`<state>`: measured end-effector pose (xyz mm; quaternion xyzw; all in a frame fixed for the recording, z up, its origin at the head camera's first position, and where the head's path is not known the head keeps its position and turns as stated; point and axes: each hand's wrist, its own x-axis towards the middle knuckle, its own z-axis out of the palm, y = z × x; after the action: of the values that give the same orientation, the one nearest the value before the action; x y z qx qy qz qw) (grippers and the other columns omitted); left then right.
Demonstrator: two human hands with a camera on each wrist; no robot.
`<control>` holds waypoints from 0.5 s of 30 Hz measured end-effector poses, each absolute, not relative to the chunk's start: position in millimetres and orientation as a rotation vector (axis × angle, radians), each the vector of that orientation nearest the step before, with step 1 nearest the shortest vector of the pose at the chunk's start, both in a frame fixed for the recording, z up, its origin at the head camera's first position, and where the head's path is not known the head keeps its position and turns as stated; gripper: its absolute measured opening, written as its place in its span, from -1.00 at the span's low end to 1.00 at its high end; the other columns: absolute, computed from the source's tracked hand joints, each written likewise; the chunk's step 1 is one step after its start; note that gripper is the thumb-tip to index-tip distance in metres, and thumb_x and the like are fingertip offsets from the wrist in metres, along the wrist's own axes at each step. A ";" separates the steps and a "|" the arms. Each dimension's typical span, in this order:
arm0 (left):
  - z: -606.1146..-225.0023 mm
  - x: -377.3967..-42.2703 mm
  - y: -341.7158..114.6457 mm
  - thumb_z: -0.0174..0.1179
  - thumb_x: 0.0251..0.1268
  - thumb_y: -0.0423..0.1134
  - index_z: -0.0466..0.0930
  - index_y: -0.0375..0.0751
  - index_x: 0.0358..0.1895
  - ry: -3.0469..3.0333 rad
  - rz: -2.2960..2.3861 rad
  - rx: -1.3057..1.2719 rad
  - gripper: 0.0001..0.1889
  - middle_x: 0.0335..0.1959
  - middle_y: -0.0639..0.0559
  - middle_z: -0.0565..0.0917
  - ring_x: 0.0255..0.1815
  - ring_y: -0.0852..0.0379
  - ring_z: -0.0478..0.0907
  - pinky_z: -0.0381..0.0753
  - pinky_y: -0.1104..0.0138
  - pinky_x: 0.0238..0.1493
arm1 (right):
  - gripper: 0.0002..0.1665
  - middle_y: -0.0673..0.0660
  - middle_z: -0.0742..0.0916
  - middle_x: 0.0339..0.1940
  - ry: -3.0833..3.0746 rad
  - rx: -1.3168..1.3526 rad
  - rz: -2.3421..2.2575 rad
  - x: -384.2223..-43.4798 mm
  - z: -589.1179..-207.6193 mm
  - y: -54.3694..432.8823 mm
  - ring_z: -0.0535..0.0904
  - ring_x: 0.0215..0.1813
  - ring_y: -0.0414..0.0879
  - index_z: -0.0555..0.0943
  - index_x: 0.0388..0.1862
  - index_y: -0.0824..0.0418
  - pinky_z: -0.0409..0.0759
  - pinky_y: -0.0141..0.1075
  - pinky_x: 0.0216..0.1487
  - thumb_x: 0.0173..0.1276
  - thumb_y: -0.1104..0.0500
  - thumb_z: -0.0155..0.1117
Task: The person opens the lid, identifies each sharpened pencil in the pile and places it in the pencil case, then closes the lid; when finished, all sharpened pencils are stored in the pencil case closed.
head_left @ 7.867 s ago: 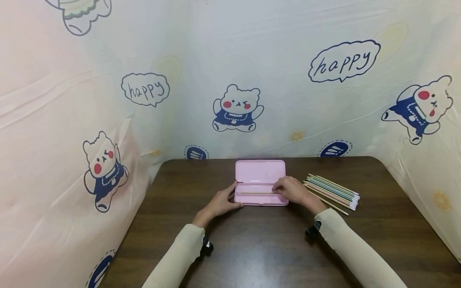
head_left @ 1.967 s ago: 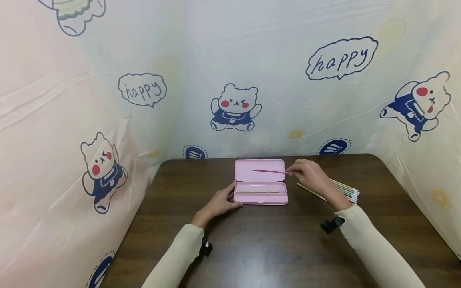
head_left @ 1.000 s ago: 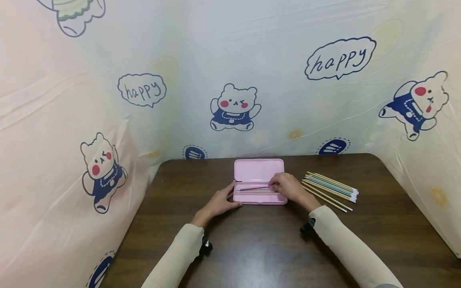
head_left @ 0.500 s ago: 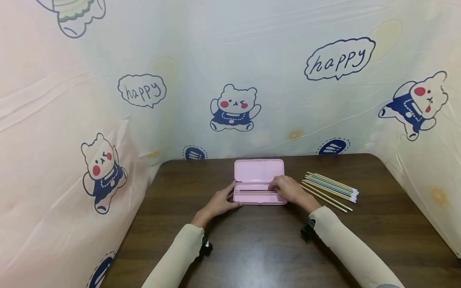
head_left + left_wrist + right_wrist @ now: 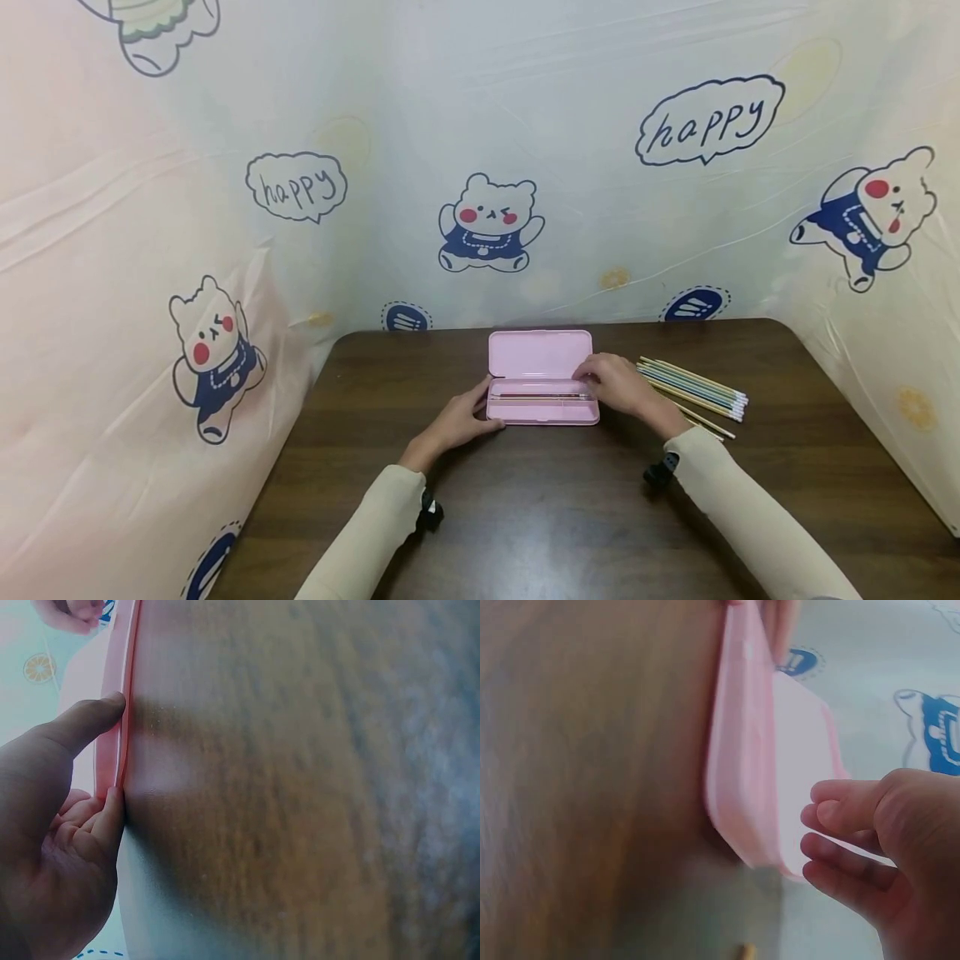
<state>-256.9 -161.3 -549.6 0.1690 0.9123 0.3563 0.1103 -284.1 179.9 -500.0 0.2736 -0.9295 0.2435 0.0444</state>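
Note:
A pink pencil case point(image 5: 542, 412) lies with its lid raised on the table. Two thin pencils point(image 5: 536, 397), one dark and one light, lie along its tray. My left hand point(image 5: 457, 422) holds the case at its left end; in the left wrist view the thumb point(image 5: 101, 716) presses the front edge and the fingertips point(image 5: 112, 806) rest at the corner. Over the right end of the case hovers my right hand point(image 5: 617, 385), its fingers loosely bent. In the right wrist view nothing sits between those fingers point(image 5: 847, 881).
To the right lies a bundle of pencils point(image 5: 693, 387) with white ends, some yellow and some blue-green. A couple of loose pencils point(image 5: 705, 422) lie in front of it, partly hidden by my right wrist. A printed cloth point(image 5: 585, 208) hangs behind the brown table point(image 5: 525, 508).
My right hand brought a dark pink pencil from the right and laid it in the case, then let go and lifted slightly back to the right. The left hand has stayed in place.

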 end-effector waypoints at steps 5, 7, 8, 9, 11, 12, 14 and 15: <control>-552.7 -257.7 -161.6 0.44 0.40 0.09 -0.06 -0.04 0.77 2.679 1.053 0.493 0.06 0.76 -0.04 0.12 0.70 -0.03 0.28 0.31 0.01 0.66 | -0.81 0.13 0.87 -0.17 -2.778 0.808 0.642 -280.7 -482.7 201.6 0.71 -0.19 -0.02 0.86 -0.09 0.22 0.75 0.00 -0.06 0.42 0.37 0.41; -553.4 -258.0 -161.8 0.44 0.40 0.09 -0.05 -0.04 0.77 2.685 1.051 0.493 0.06 0.76 -0.05 0.14 0.70 -0.04 0.28 0.30 0.00 0.66 | -0.82 0.13 0.86 -0.18 -2.771 0.781 0.619 -277.2 -473.8 211.5 0.71 -0.20 -0.02 0.86 -0.10 0.21 0.75 -0.01 -0.09 0.42 0.37 0.41; -553.7 -258.2 -162.0 0.44 0.39 0.09 -0.04 -0.03 0.77 2.690 1.049 0.493 0.06 0.76 -0.05 0.14 0.70 -0.04 0.28 0.31 0.00 0.66 | -0.82 0.14 0.86 -0.18 -2.771 0.765 0.619 -274.8 -468.9 216.6 0.71 -0.20 -0.01 0.86 -0.10 0.21 0.74 0.00 -0.10 0.42 0.37 0.41; -554.0 -258.5 -162.1 0.44 0.39 0.10 -0.04 -0.03 0.77 2.695 1.046 0.494 0.06 0.76 -0.05 0.14 0.70 -0.04 0.28 0.31 0.00 0.66 | -0.82 0.15 0.86 -0.16 -2.778 0.747 0.617 -271.9 -463.5 221.7 0.73 -0.19 0.01 0.86 -0.10 0.21 0.75 0.02 -0.08 0.43 0.36 0.40; -553.9 -259.0 -162.2 0.45 0.38 0.09 -0.03 -0.04 0.77 2.701 1.046 0.500 0.06 0.75 -0.06 0.15 0.69 -0.05 0.29 0.31 0.00 0.66 | -0.84 0.17 0.86 -0.14 -2.782 0.730 0.612 -267.7 -455.1 232.7 0.75 -0.16 0.05 0.85 -0.09 0.22 0.76 0.06 -0.07 0.44 0.34 0.39; -553.5 -259.3 -162.3 0.45 0.38 0.08 -0.02 -0.06 0.77 2.699 1.053 0.507 0.06 0.75 -0.07 0.16 0.69 -0.06 0.30 0.32 -0.01 0.65 | -0.84 0.18 0.86 -0.13 -2.784 0.716 0.605 -265.4 -451.9 238.4 0.76 -0.14 0.06 0.84 -0.09 0.22 0.76 0.08 -0.05 0.45 0.33 0.39; -553.2 -259.5 -162.1 0.46 0.38 0.08 -0.02 -0.07 0.77 2.697 1.056 0.514 0.06 0.75 -0.08 0.15 0.68 -0.06 0.31 0.33 0.00 0.65 | -0.85 0.18 0.87 -0.12 -2.789 0.690 0.589 -261.6 -447.9 249.6 0.77 -0.12 0.07 0.84 -0.08 0.21 0.76 0.10 -0.04 0.46 0.32 0.40; -552.9 -259.4 -162.1 0.46 0.38 0.08 -0.02 -0.09 0.76 2.696 1.059 0.519 0.06 0.75 -0.09 0.16 0.68 -0.07 0.32 0.33 -0.01 0.65 | -0.85 0.18 0.87 -0.12 -2.787 0.682 0.571 -260.2 -447.0 255.1 0.77 -0.12 0.07 0.84 -0.08 0.22 0.76 0.10 -0.04 0.46 0.31 0.40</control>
<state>-259.4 -162.1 -552.9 0.1754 0.9116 0.3582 0.0991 -260.2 255.1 -447.0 0.2317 -0.9471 0.1941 0.1077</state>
